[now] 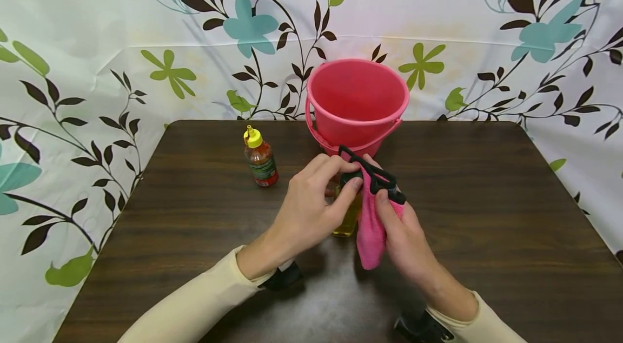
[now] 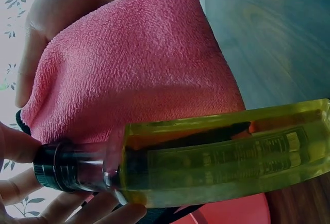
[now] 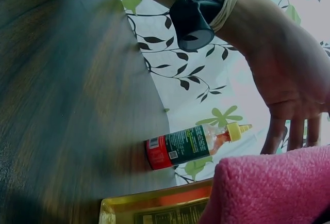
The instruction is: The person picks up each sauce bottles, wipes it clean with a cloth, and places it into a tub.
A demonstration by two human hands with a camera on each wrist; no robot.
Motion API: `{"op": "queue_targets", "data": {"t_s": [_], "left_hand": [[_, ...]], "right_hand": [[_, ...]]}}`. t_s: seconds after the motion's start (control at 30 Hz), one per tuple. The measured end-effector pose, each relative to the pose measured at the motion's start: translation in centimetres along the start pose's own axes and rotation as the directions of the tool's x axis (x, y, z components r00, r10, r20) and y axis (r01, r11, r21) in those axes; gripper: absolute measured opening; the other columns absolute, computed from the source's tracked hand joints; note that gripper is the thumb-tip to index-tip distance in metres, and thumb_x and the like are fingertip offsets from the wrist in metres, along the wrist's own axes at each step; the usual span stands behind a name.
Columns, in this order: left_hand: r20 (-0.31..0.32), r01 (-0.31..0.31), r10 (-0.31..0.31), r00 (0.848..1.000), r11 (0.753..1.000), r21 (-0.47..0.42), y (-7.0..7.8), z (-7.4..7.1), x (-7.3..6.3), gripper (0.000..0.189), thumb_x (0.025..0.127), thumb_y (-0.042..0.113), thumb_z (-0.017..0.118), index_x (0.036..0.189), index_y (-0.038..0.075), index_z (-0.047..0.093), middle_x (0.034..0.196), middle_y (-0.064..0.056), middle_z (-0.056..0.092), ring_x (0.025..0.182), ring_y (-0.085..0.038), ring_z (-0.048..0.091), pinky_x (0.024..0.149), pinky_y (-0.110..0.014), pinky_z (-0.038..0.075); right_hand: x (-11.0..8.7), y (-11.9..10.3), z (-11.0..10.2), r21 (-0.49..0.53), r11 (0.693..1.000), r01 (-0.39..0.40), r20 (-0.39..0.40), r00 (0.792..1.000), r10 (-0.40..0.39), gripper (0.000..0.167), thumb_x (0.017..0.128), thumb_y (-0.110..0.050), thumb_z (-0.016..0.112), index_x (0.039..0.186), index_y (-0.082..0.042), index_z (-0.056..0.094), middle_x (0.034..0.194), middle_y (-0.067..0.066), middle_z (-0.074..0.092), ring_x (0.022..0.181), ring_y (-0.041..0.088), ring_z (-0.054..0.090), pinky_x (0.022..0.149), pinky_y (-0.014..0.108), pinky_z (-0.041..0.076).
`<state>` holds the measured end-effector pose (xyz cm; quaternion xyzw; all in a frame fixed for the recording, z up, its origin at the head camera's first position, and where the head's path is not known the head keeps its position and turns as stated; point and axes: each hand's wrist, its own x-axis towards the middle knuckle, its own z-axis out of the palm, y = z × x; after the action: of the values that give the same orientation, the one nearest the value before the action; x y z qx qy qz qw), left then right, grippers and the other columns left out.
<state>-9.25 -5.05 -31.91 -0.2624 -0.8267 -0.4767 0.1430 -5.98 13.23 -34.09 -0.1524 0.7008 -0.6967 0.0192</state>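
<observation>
A bottle of yellow liquid [image 2: 232, 167] with a dark cap [image 2: 49, 167] stands in front of the bucket, partly hidden behind my hands in the head view. My left hand [image 1: 311, 208] grips it around the cap and neck, thumb on one side and fingers on the other. With my right hand [image 1: 409, 240] I hold a pink fuzzy cloth [image 1: 370, 240] with black trim [image 1: 372, 170], the thumb pressed on its near face. The cloth hangs down right beside the bottle and overlaps its right side in the head view.
A pink bucket [image 1: 357, 99], its handle lowered, stands at the table's back edge just behind my hands. Left of it is a red sauce bottle [image 1: 262, 162] with a yellow cap. The dark wooden table [image 1: 486, 197] meets a leaf-patterned curtain [image 1: 194, 61].
</observation>
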Motion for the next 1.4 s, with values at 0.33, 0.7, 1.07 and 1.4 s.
{"op": "queue_targets", "data": {"t_s": [0.33,0.7,1.07,1.4], "left_hand": [[0.016,-0.011,0.012,1.000,1.000,-0.024,0.0,-0.2,0.3,0.021,0.098,0.016,0.074,0.117,0.008,0.073,0.107,-0.005,0.071,0.085,-0.010,0.070,0.076,-0.022,0.063],[0.035,-0.004,0.004,0.999,1.000,-0.007,0.0,-0.3,0.3,0.021,0.099,0.017,0.074,0.118,0.009,0.072,0.111,-0.005,0.071,0.086,-0.010,0.065,0.075,-0.024,0.063],[0.027,-0.028,0.028,0.999,1.000,-0.012,-0.3,-0.2,0.2,0.021,0.098,0.017,0.074,0.117,0.008,0.070,0.112,-0.006,0.071,0.088,-0.011,0.065,0.073,-0.030,0.063],[0.058,-0.044,0.044,0.997,0.999,0.008,-0.5,-0.3,0.5,0.022,0.098,0.018,0.073,0.118,0.008,0.068,0.115,-0.006,0.071,0.089,-0.012,0.063,0.077,-0.034,0.063]], "right_hand": [[0.2,0.3,0.6,0.019,1.000,0.003,-0.019,1.000,-0.003,0.049,0.116,-0.024,0.034,0.165,-0.018,0.035,0.167,-0.001,0.040,0.152,0.016,0.039,0.119,0.014,0.037],[0.2,0.7,1.1,0.019,0.990,-0.142,-0.113,0.983,0.143,0.047,0.116,-0.037,0.036,0.146,-0.005,0.051,0.108,-0.001,0.063,0.104,0.012,0.059,0.089,0.021,0.049],[0.4,2.6,1.2,0.046,0.982,-0.184,-0.132,0.973,0.189,0.043,0.116,-0.041,0.034,0.120,-0.006,0.060,0.089,-0.003,0.064,0.089,0.009,0.060,0.079,0.023,0.050],[0.3,3.9,1.2,0.057,0.987,-0.153,-0.127,0.979,0.159,0.043,0.116,-0.040,0.033,0.115,-0.007,0.060,0.091,-0.006,0.068,0.091,0.011,0.064,0.079,0.023,0.053]]}}
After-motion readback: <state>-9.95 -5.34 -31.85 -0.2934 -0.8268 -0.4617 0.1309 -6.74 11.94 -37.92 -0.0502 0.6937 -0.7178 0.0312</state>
